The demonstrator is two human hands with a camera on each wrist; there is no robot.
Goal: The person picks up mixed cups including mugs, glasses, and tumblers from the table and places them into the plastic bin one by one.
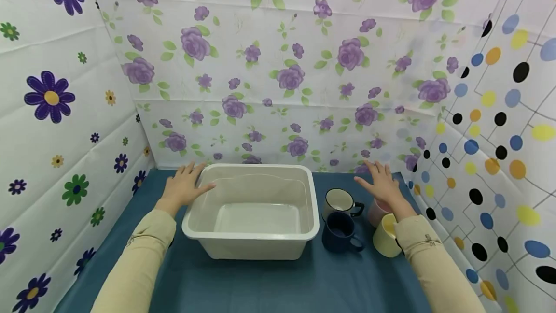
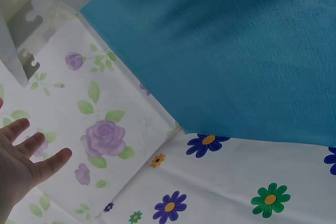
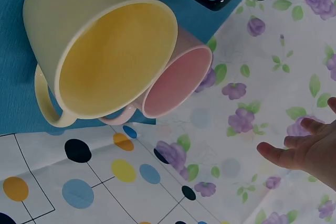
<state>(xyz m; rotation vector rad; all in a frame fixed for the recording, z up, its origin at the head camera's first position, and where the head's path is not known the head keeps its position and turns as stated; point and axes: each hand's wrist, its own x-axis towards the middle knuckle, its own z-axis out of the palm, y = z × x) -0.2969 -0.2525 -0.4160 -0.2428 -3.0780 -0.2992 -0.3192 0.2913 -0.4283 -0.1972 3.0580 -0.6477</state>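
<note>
In the head view my left hand (image 1: 183,187) is spread over the left rim of a cream plastic basin (image 1: 252,236), holding nothing. My right hand (image 1: 382,185), fingers also spread, hovers above the mugs on the right. A pink mug (image 1: 377,212) is partly hidden below that hand, and a yellow mug (image 1: 385,240) stands nearer, by the sleeve. Left of these are a white mug with a dark rim and handle (image 1: 339,202) and a navy mug (image 1: 338,233). The right wrist view shows the yellow mug (image 3: 42,19) and the pink mug (image 3: 205,59) close up.
A blue cloth (image 1: 243,286) covers the table. Patterned sheets form walls: purple roses (image 1: 291,78) at the back, daisies (image 1: 49,98) on the left, coloured dots (image 1: 478,197) on the right. The basin's back rim is near the rear wall.
</note>
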